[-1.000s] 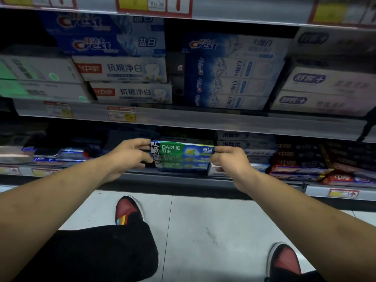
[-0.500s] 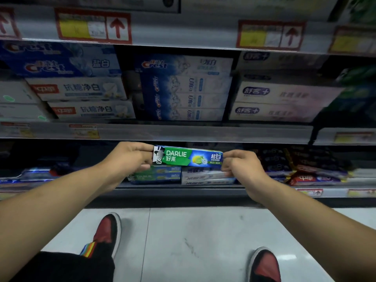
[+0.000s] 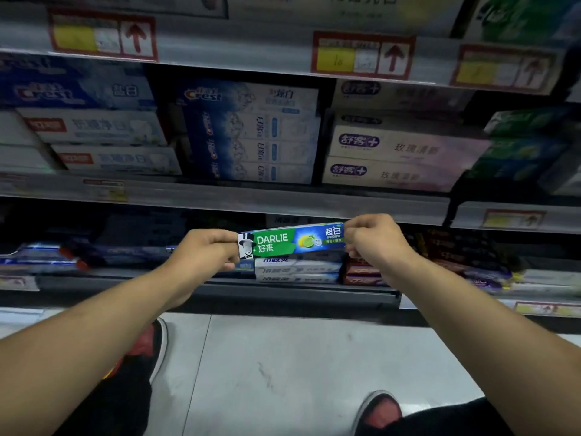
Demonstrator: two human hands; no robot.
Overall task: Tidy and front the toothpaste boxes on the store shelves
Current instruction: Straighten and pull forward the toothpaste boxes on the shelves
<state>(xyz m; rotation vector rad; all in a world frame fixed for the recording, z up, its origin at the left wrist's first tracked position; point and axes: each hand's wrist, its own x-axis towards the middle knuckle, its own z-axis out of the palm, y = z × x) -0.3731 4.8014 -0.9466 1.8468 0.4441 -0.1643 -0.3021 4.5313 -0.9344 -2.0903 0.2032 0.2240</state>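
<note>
A green and blue Darlie toothpaste box (image 3: 290,240) is held level in front of the bottom shelf, its printed face toward me. My left hand (image 3: 206,254) grips its left end and my right hand (image 3: 374,239) grips its right end. Right below the box lies a stack of white and blue toothpaste boxes (image 3: 297,270) on the bottom shelf (image 3: 283,292). To their right sit dark red boxes (image 3: 361,272). The shelf above holds blue Crest boxes (image 3: 251,133) and white boxes with purple print (image 3: 396,152).
The metal shelf edges (image 3: 220,199) carry red and yellow price tags (image 3: 361,56). Silver and blue boxes (image 3: 37,258) lie at the bottom left. Green boxes (image 3: 528,143) stand at the right. Below are the pale tiled floor (image 3: 283,372) and my red and black shoes (image 3: 380,410).
Both hands lifted the Darlie box off its stack and carried it up and to the right. The view has also panned right along the shelves.
</note>
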